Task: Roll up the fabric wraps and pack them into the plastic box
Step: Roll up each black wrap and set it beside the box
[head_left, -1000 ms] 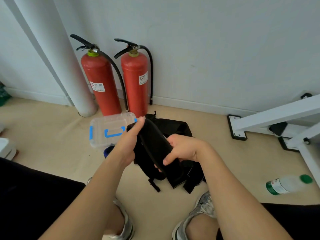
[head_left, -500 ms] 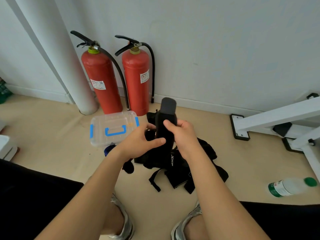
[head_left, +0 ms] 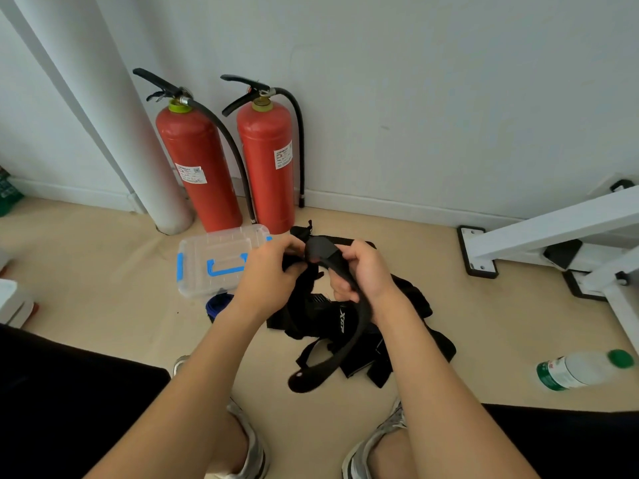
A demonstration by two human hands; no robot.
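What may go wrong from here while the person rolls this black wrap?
The black wrap hangs in a long tail from the left hand and right hand across the pile of other wraps; it may snag there or roll loosely. The plastic box looks closed, so with both hands busy, the finished roll may unwind while its lid is opened.

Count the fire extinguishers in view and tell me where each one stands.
2. The first extinguisher stands against the wall beside the white pipe; the second extinguisher stands just right of it, behind the plastic box. No others show.
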